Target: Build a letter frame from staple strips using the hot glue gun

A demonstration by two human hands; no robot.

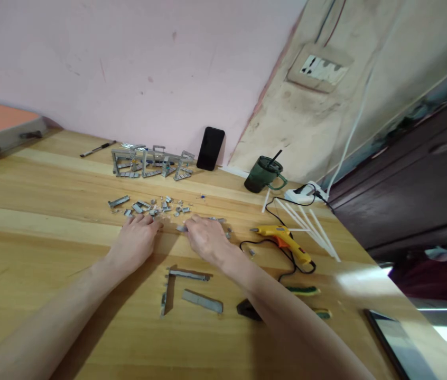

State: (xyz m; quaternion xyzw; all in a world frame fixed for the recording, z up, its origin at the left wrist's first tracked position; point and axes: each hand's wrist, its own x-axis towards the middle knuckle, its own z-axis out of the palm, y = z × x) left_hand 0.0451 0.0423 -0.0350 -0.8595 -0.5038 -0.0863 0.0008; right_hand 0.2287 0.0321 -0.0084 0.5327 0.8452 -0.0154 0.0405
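Observation:
My left hand (138, 240) rests palm down at the near edge of a scatter of small grey metal-looking pieces (142, 206). Its fingers are apart, and the fingertips touch or nearly touch the closest pieces. My right hand (205, 235) is closed, with thumb and fingers pinching a short flat grey piece (182, 228) that sticks out to the left. Nearer to me lie an L-shaped grey frame (187, 274) and a separate flat grey strip (202, 301). Behind the scatter stand several letter-like grey shapes (152, 162), in a row against the wall.
A yellow glue gun (287, 240) with a black cord lies to the right, beside white glue sticks (318, 232). Pliers (249, 310) are partly hidden under my right forearm. Farther back are a phone (211, 149), a green mug (263, 174), a power strip (306, 193) and a pen (97, 149).

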